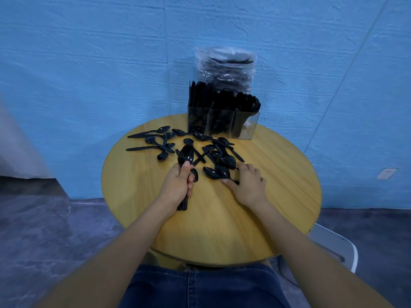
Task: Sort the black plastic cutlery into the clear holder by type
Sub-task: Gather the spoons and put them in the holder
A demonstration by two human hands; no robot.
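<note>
Hands on table, left [178,185] gripping spoons [186,154]

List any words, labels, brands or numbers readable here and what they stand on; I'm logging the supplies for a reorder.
None can be read.
Small white wall plate low on the blue wall: faint marks, too blurred to read.
Crinkled clear plastic bag of black cutlery: no print shows.
Clear three-compartment plastic holder: no label shows.
Round wooden table: no text.
</note>
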